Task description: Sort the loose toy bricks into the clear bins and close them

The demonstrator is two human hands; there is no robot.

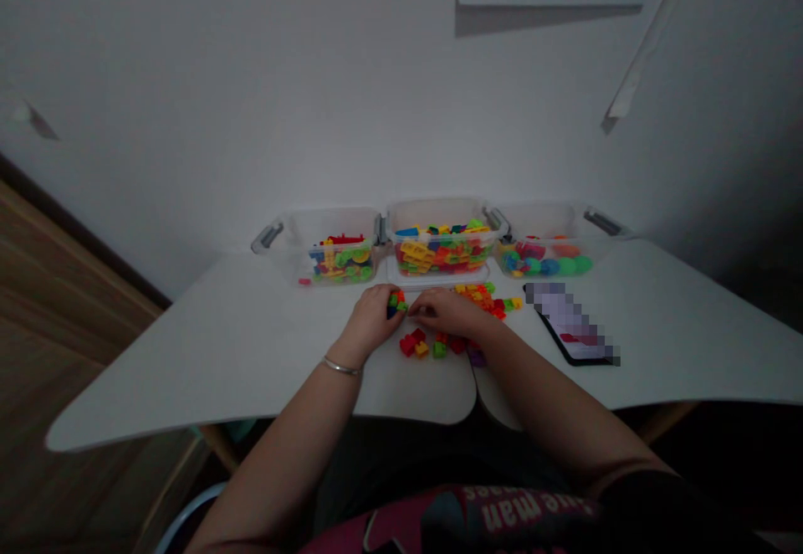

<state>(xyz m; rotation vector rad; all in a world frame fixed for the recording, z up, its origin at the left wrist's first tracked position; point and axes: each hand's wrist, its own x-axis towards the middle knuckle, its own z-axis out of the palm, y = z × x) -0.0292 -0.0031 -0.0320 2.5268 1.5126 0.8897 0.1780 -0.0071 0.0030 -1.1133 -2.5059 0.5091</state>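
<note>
Dim light falls on a white table. Near its middle, a small brick cluster is gripped by the closed fingers of the left hand; probably light, stiff and smooth, best pinched by its sides. The right hand curls beside it, grip impossible to tell. Loose bricks lie near, clear tubs behind.

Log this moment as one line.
left hand: holding colored blocks; right hand: beside them, contact unclear; table: loose blocks near hands; clear bins: beyond hands; phone: right side
</note>
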